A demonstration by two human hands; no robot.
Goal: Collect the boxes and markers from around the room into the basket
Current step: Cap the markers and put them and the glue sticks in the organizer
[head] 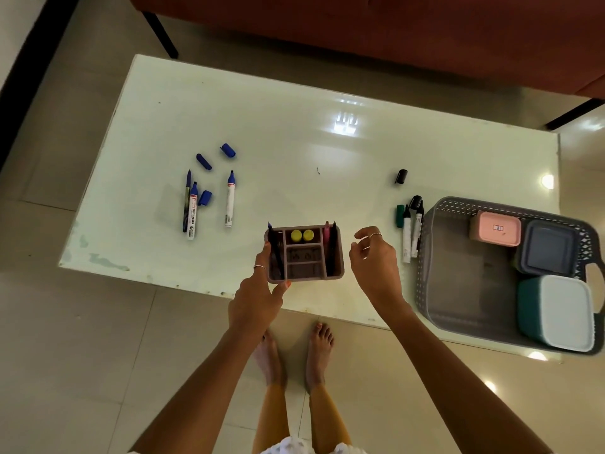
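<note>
A mauve compartment organiser with pens and two yellow caps stands near the table's front edge. My left hand grips its left side, thumb on the front rim. My right hand hovers just right of it with fingers loosely curled, holding nothing. The grey basket at the right holds a pink box, a grey-blue box and a teal box with a white lid. Uncapped blue markers lie at the left with loose blue caps. Black markers lie beside the basket.
The white table stands on a tiled floor, with an orange sofa behind it. A loose black cap and a green cap lie near the basket. My bare feet stand at the table's front edge.
</note>
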